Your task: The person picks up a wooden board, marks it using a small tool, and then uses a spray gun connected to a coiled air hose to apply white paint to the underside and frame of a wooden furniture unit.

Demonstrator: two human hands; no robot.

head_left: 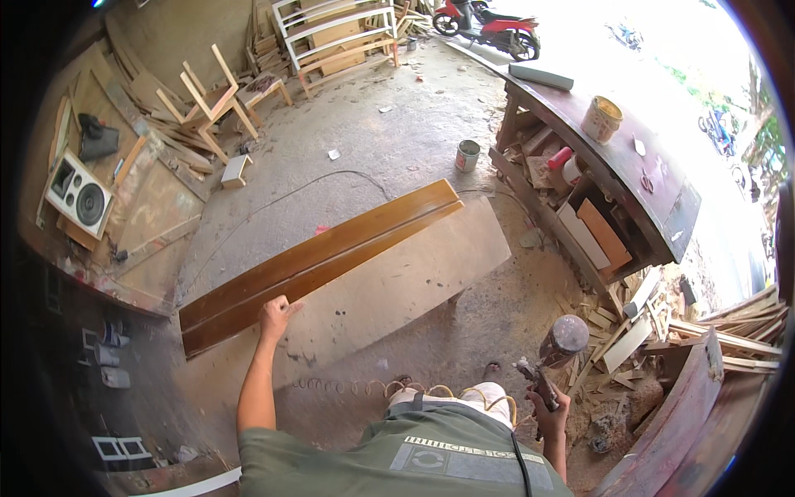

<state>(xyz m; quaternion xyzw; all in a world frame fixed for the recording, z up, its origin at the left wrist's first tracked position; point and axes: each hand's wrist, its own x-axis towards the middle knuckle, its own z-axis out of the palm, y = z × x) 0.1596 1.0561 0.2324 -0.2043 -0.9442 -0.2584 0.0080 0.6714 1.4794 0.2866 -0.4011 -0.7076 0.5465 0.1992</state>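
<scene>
A long, glossy brown wooden board with a groove along its length lies across a pale, dusty worktop. My left hand is closed at the near edge of this board, toward its left end, and its fingers appear to grip that edge. Low on the right, my right hand is wrapped around the handle of a spray gun with a round metal cup on it. A coiled yellowish air hose passes in front of my body toward the gun's side. The gun is apart from the board.
A dark workbench with a bucket on top stands at right. Beyond the board's far end is a paint can. Wood scraps are heaped at right. Chairs, a speaker and a red motorbike stand farther off.
</scene>
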